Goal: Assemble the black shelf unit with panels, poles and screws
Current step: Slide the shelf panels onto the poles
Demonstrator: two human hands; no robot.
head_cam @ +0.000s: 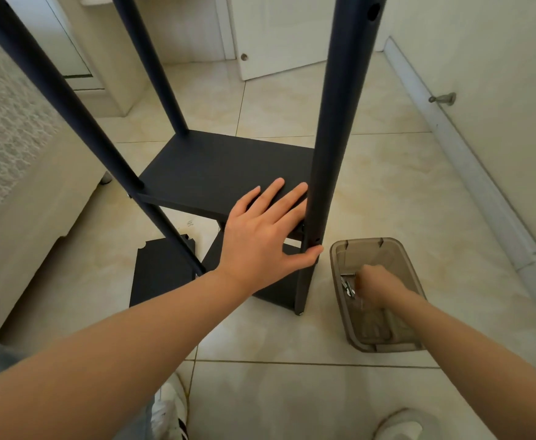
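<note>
Shoes (171, 411), white, stand on the tiled floor (292, 392) at the near edge, below two bare forearms that reach forward. Nearest of the task parts is the thick black pole (333, 154), upright on the floor and rising out of the top of the view, with a hole near its upper end. Just right of the pole's foot sits a smoky see-through bin (365, 240). The right hand (376, 285) dips into the bin beside a few silver screws (348, 285). It is blurred, so I cannot tell whether its fingers grip anything. Left of the pole, the left hand (260, 236) lies flat and spread on the near edge of a black shelf (215, 166), fingers straight and apart, thumb touching the pole low down. The shelf meets the pole at that height and hangs level above the floor. Below it, at the pole's foot, a lower panel (276, 296) is partly hidden by the left wrist. Further left of the pole, a loose panel (161, 271) lies flat on the floor. A left pole (69, 103) slants up from the shelf's near left corner, and a far pole (155, 65) rises from its back left corner. Beyond the pole stands a white door (279, 33), and well to the right a metal doorstop (444, 99) juts from the wall.
</note>
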